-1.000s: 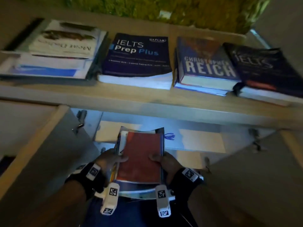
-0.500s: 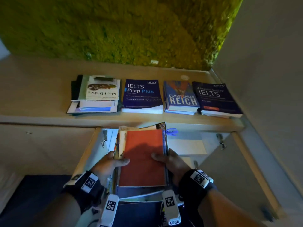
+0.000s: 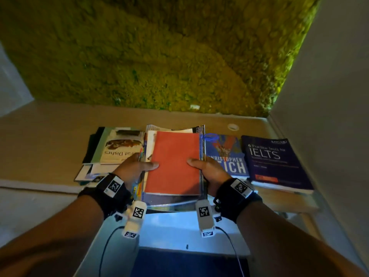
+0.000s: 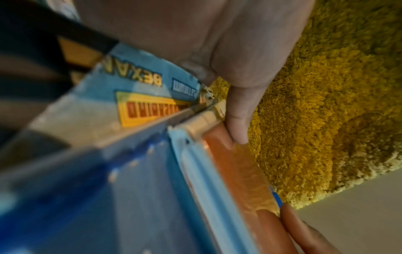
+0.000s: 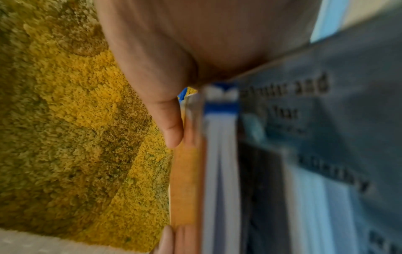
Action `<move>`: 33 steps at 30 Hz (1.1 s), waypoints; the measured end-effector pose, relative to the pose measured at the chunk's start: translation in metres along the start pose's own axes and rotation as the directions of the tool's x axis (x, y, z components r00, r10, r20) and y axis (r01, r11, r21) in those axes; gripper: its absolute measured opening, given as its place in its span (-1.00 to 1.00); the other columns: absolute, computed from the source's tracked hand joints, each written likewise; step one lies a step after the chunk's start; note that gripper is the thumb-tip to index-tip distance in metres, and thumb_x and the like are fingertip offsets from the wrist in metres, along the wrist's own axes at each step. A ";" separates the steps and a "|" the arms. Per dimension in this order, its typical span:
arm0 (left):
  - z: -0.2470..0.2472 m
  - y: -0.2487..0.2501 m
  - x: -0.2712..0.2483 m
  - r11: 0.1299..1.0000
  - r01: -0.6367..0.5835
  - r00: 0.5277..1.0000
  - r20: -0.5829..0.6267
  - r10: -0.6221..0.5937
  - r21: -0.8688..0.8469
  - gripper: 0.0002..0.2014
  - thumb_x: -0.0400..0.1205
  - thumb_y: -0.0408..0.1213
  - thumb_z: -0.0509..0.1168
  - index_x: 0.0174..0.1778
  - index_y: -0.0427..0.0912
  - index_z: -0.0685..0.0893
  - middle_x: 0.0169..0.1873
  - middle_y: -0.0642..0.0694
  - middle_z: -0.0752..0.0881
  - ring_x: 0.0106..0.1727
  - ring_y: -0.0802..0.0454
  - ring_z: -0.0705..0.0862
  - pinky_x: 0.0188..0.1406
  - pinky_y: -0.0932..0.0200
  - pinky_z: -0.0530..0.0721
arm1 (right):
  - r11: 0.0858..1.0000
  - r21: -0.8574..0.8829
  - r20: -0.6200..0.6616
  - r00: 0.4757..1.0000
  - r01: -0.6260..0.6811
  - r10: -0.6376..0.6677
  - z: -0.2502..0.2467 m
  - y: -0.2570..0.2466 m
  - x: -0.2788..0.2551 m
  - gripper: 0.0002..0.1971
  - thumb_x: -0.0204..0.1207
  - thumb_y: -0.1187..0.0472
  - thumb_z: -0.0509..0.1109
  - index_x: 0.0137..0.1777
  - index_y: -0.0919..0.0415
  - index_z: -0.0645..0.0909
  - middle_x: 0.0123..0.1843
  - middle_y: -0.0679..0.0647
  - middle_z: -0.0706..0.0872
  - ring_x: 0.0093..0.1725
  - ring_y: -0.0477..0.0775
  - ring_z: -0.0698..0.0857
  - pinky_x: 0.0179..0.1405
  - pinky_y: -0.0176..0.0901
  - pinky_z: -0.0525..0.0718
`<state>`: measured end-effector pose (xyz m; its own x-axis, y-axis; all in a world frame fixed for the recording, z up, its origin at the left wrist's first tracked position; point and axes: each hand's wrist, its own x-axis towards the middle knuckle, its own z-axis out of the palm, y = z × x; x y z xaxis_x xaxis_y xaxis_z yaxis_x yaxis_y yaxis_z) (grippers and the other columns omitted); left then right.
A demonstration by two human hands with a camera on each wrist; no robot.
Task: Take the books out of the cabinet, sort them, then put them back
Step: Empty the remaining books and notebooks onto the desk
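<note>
Both hands hold a stack of books and magazines (image 3: 173, 162) with a plain red book on top. My left hand (image 3: 137, 166) grips its left edge, thumb on the red cover; my right hand (image 3: 205, 168) grips the right edge the same way. The stack hangs over the wooden cabinet top (image 3: 50, 136), between the "Meat Dishes" pile (image 3: 119, 148) and the Christopher Reich book (image 3: 227, 156). A dark IELTS book (image 3: 277, 162) lies at the far right. In the left wrist view the thumb (image 4: 237, 120) presses on the red cover (image 4: 239, 171). The right wrist view shows the other thumb (image 5: 172, 127) on it.
A green-yellow moss wall (image 3: 159, 56) stands behind the cabinet top and a pale wall (image 3: 329, 96) closes the right side. Below my wrists the open cabinet interior (image 3: 175, 232) is lit. A small white disc (image 3: 233, 127) sits on the top near the back.
Both hands have lifted the stack from the cabinet opening up over the cabinet top. It now covers the IELTS Prep Plus book. The grip is unchanged.
</note>
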<state>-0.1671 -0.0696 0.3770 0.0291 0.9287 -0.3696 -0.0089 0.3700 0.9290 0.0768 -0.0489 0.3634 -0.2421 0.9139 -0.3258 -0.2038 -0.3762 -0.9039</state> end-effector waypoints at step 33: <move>0.001 0.002 0.186 0.720 -0.212 0.945 -0.050 0.324 0.661 -0.71 0.68 -0.34 0.35 0.32 -0.28 0.69 0.07 0.03 0.55 -0.04 0.24 0.60 -0.06 0.61 0.46 | 0.708 -0.661 -0.203 0.968 -0.248 0.149 -0.038 -0.039 0.165 -0.59 0.67 0.23 0.46 -0.22 0.08 0.25 -0.33 0.06 0.35 -0.43 0.04 0.41 -0.46 -0.10 0.47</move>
<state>-0.1603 0.1043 0.3100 -0.0259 0.9985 -0.0489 0.6477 0.0540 0.7599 0.0805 0.1226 0.3344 -0.0716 0.8591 -0.5068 0.5427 -0.3927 -0.7425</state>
